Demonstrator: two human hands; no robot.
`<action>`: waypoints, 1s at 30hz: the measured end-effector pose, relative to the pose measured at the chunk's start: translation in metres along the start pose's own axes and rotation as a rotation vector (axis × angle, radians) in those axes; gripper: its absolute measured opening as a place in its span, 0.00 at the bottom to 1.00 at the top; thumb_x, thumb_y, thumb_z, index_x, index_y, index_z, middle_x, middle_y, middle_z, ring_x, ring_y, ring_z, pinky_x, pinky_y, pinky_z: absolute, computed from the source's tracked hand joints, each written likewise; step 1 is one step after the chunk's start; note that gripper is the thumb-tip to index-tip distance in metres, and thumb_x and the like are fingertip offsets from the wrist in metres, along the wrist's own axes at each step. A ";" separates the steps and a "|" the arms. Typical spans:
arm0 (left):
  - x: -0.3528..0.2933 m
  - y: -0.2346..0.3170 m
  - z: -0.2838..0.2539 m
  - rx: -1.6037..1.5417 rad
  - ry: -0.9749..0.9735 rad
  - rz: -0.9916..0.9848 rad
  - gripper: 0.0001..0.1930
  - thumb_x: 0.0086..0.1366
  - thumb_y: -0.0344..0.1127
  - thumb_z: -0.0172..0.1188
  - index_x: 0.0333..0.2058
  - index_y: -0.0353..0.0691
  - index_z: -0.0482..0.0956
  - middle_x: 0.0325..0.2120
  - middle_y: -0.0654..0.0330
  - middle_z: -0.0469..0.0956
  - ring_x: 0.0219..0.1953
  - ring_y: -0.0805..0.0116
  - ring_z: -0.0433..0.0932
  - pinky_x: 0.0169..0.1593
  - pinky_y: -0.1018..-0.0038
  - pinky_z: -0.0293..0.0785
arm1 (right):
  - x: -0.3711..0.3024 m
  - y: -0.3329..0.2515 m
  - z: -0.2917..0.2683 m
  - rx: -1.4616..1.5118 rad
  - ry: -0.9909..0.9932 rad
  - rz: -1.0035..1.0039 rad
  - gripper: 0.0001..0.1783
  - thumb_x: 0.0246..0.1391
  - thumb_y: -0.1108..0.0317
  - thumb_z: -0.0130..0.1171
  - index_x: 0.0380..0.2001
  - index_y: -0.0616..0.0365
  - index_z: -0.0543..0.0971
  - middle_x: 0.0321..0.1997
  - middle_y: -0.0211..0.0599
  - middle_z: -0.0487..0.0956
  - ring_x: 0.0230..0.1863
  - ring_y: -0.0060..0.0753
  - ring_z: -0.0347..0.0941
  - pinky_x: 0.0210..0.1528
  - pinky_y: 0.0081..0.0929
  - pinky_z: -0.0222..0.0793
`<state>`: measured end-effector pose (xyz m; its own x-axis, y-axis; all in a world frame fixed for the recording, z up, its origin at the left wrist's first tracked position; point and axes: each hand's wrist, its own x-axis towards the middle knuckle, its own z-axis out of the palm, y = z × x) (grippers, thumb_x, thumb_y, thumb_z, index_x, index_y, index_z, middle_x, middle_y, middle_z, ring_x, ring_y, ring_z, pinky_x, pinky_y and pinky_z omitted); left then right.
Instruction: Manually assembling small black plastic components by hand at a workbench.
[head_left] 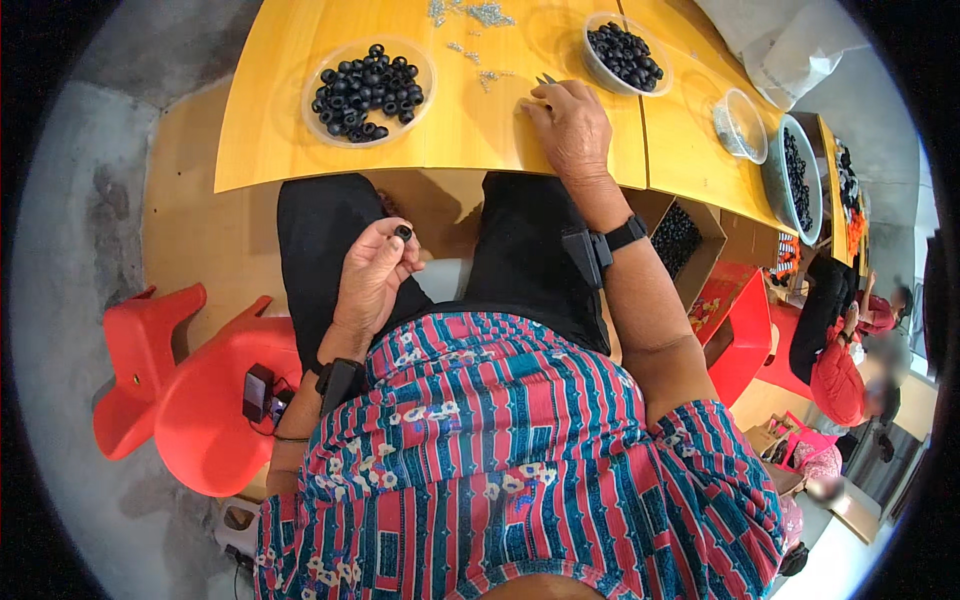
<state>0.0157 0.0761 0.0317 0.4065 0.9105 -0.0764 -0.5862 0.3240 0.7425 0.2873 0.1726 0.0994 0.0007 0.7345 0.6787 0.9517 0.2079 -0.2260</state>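
My left hand [375, 270] is raised over my lap, pinching a small black ring-shaped part [403, 232] between thumb and fingertips. On the yellow table, my right hand [574, 125] rests near the front edge with its fingers curled. A thin metal tool [546, 79] with pointed tips, like tweezers, shows beyond those fingers; most of it is hidden by the hand. To the left stands a clear round tub [312, 118] of black ring-shaped parts. Another clear tub [590, 62] of similar black parts is just beyond my right hand.
Small silvery pieces [490, 14] lie scattered at the table's [265, 90] far side. Farther right are a small clear tub [745, 152] and a larger bowl [808, 160] of black parts. Red chairs [215, 420] stand at left. Other people [840, 385] sit at far right.
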 end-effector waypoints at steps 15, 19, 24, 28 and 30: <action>0.005 -0.004 -0.006 -0.043 -0.006 -0.020 0.10 0.63 0.36 0.52 0.41 0.40 0.70 0.30 0.65 0.70 0.34 0.74 0.69 0.42 0.74 0.70 | 0.007 -0.014 0.034 0.100 -0.083 -0.032 0.05 0.38 0.67 0.61 0.23 0.50 0.81 0.26 0.35 0.75 0.33 0.41 0.71 0.36 0.34 0.68; 0.005 -0.002 -0.011 -0.036 -0.012 -0.016 0.11 0.63 0.36 0.52 0.42 0.39 0.69 0.30 0.64 0.70 0.34 0.74 0.69 0.42 0.74 0.70 | 0.005 -0.016 0.033 0.101 -0.055 -0.075 0.05 0.37 0.67 0.62 0.23 0.52 0.81 0.25 0.35 0.74 0.33 0.40 0.71 0.36 0.34 0.68; 0.004 0.001 -0.009 -0.060 0.031 -0.009 0.08 0.63 0.33 0.52 0.40 0.38 0.71 0.30 0.63 0.72 0.32 0.75 0.72 0.40 0.76 0.71 | 0.009 -0.026 0.029 0.089 -0.052 -0.028 0.05 0.38 0.66 0.62 0.22 0.53 0.81 0.25 0.36 0.74 0.33 0.41 0.71 0.36 0.34 0.68; 0.003 0.002 -0.005 -0.068 0.044 -0.012 0.08 0.64 0.33 0.52 0.40 0.39 0.71 0.30 0.63 0.72 0.32 0.74 0.72 0.40 0.76 0.71 | 0.014 -0.035 0.031 -0.019 -0.124 -0.063 0.08 0.38 0.62 0.61 0.22 0.53 0.80 0.25 0.36 0.74 0.34 0.42 0.70 0.38 0.35 0.67; 0.003 0.003 -0.006 -0.084 0.038 -0.015 0.08 0.64 0.33 0.52 0.40 0.39 0.71 0.30 0.63 0.72 0.32 0.75 0.72 0.40 0.76 0.71 | 0.015 -0.036 0.036 -0.021 -0.131 -0.039 0.08 0.39 0.62 0.60 0.22 0.53 0.80 0.25 0.36 0.74 0.34 0.42 0.70 0.38 0.35 0.67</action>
<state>0.0110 0.0808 0.0299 0.3898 0.9139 -0.1132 -0.6380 0.3567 0.6825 0.2415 0.1993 0.0924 -0.0752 0.8046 0.5890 0.9566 0.2251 -0.1853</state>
